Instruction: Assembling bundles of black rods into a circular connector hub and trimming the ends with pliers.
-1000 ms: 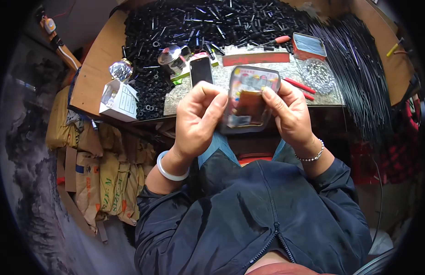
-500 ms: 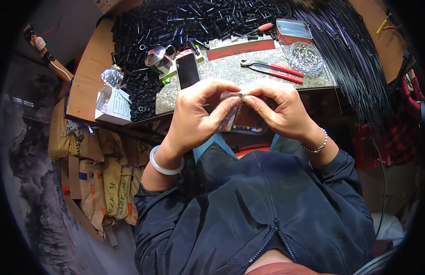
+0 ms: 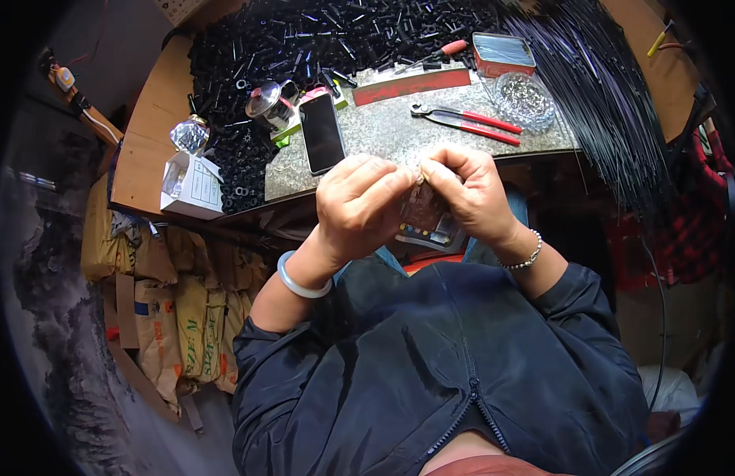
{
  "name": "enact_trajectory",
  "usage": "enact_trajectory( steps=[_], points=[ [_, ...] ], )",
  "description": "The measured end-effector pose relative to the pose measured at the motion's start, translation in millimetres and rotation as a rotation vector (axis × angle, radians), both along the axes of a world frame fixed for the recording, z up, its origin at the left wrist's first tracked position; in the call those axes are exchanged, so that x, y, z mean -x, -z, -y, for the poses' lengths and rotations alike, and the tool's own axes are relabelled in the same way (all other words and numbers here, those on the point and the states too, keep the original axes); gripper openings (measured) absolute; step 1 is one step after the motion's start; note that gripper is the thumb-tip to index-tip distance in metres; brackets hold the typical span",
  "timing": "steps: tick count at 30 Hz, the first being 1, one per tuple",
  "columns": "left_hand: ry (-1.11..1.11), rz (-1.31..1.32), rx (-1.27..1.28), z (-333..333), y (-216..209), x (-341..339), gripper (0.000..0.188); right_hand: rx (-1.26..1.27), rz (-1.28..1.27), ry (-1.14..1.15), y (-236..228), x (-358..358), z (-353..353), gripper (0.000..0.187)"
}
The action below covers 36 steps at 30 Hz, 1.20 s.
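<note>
Since the preceding frame, both wrists have moved inward and the left fingers have folded further; the lower end of the phone is now exposed. Clock positions are taken from the point where the fingertips meet.

The left hand (image 3: 361,198) enters from between 7 and 8 o'clock, back of the hand upward, fingers curled, thumb extended toward the centre. The right hand (image 3: 470,194) enters from 4 o'clock, wrist bent inward, index finger arched above the thumb. Both sets of fingertips are together, clamped on the upper edge of a translucent plastic packet with coloured print (image 3: 425,214). The packet hangs at 6 o'clock, above the lap and in front of the table edge; the exact finger contact is partly hidden.

On the grey speckled slab (image 3: 375,131), the black rectangular phone (image 3: 324,135) lies at 10 o'clock. A flat red bar (image 3: 411,87) lies at 12 o'clock. Metal pliers with red handles (image 3: 470,123) lie between 12 and 2 o'clock, apart from both hands. A clear round glass bowl (image 3: 524,125) stands at 2 o'clock, containing small shiny pieces.
</note>
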<state>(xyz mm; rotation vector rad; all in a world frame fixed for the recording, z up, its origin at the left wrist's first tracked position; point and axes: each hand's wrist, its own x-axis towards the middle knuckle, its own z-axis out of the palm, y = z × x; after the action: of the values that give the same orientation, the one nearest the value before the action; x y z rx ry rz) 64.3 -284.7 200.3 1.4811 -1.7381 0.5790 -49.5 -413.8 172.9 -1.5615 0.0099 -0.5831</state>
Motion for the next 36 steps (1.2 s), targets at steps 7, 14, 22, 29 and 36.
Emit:
enact_trajectory(
  steps=[7,14,22,29,36],
  points=[
    [0.181,-0.226,0.106,-2.4,7.8,-4.5,0.023,0.007,0.077,0.277,15.7,-7.8,17.0,0.014],
    [0.138,-0.453,0.048,-22.2,23.5,-7.4,0.022,-0.074,0.144,0.401,16.4,-10.4,33.5,0.015],
    [0.376,-1.397,0.070,6.2,71.0,16.8,0.008,-0.075,0.271,0.476,17.8,-16.3,18.5,0.014],
    [0.374,-1.424,0.158,23.0,55.8,40.6,0.017,0.343,0.378,0.679,15.9,-18.1,14.8,0.009],
    [0.256,-1.310,0.164,12.7,43.6,22.1,0.010,-0.008,-0.001,-0.026,-1.3,8.9,17.8,0.018]
  ],
)
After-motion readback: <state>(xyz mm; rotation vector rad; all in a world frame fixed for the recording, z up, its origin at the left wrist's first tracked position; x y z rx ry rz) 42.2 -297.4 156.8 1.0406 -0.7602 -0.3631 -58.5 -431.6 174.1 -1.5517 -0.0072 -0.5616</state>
